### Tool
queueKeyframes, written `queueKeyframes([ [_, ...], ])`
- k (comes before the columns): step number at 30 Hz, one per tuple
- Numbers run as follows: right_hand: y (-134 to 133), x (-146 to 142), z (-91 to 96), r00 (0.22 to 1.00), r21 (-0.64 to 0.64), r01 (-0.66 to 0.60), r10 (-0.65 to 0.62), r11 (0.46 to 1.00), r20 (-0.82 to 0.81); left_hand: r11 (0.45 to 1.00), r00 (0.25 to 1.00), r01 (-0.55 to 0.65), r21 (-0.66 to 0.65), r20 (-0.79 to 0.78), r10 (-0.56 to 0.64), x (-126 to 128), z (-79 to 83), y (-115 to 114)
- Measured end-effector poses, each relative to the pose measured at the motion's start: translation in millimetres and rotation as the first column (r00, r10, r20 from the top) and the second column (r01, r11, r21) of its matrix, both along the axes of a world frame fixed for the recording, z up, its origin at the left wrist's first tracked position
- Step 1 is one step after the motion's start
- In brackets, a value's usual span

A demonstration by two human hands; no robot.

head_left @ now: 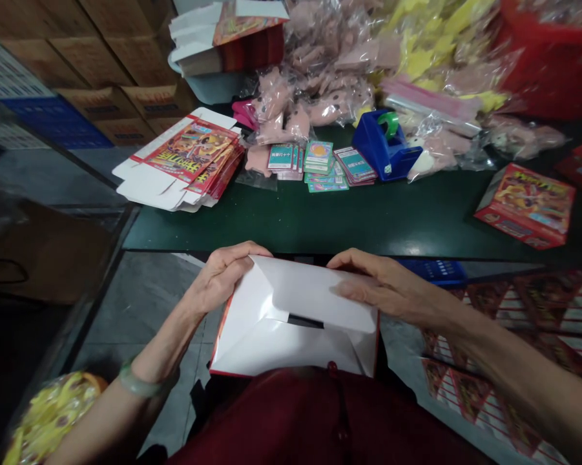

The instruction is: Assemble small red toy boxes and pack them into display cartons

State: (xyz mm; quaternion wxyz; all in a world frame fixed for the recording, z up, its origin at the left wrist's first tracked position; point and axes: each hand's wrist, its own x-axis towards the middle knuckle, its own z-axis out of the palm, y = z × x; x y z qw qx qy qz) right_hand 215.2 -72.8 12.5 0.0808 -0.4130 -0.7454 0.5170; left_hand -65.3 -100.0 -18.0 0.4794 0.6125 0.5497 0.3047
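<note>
I hold a half-folded cardboard box (291,323) over my lap, its white inner side up and red print at its edges. My left hand (225,274) grips the box's upper left corner, fingers curled over the edge. My right hand (385,284) lies on the top flap, fingers pressed flat along it while the thumb side holds the right edge. The flap is tucked partly into a slot.
On the dark green table (368,219) lie a stack of flat printed box blanks (187,161), piles of cards (320,165), a blue tape dispenser (382,145), bagged pink and yellow toys (349,71) and a finished red box (528,203). More flat blanks (513,349) lie at my right.
</note>
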Motion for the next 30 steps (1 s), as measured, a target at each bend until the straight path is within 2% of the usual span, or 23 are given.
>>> queueKeyframes([
  [3, -11, -9, -8.3, 0.99, 0.192, 0.024, -0.05, 0.981, 0.131, 0.997, 0.984, -0.004, -0.072, 0.18, 0.017, -1, -5.4, -4],
  [5, -17, -12, -13.2, 0.976, 0.304, -0.005, -0.061, 0.953, 0.207, 0.993, 0.972, -0.022, -0.118, 0.229, 0.049, 2, -7.5, -5],
  [9, -23, -21, -20.7, 0.943, 0.448, -0.072, -0.085, 0.891, 0.321, 0.972, 0.976, -0.071, -0.223, 0.185, 0.113, 11, -7.0, -2],
  [12, -26, -31, -23.7, 0.895, 0.536, -0.092, -0.167, 0.839, 0.414, 0.969, 0.981, -0.09, -0.228, 0.15, 0.126, 13, -6.4, 1],
  [16, -30, -43, -28.8, 0.84, 0.625, -0.125, -0.253, 0.771, 0.48, 0.982, 0.99, -0.087, -0.165, 0.099, 0.105, 9, -7.3, -2],
  [20, -30, -49, -35.9, 0.814, 0.691, -0.147, -0.31, 0.708, 0.491, 0.994, 0.996, -0.088, -0.071, -0.035, 0.086, 6, -8.4, -5],
  [26, -29, -56, -48.4, 0.788, 0.711, -0.197, -0.322, 0.675, 0.524, 0.998, 0.982, -0.057, -0.038, -0.181, 0.05, 3, -13.6, -4],
  [30, -30, -63, -56.1, 0.774, 0.69, -0.213, -0.312, 0.692, 0.551, 0.991, 0.923, 0.052, 0.123, -0.384, 0.0, 1, -16.3, -3],
])
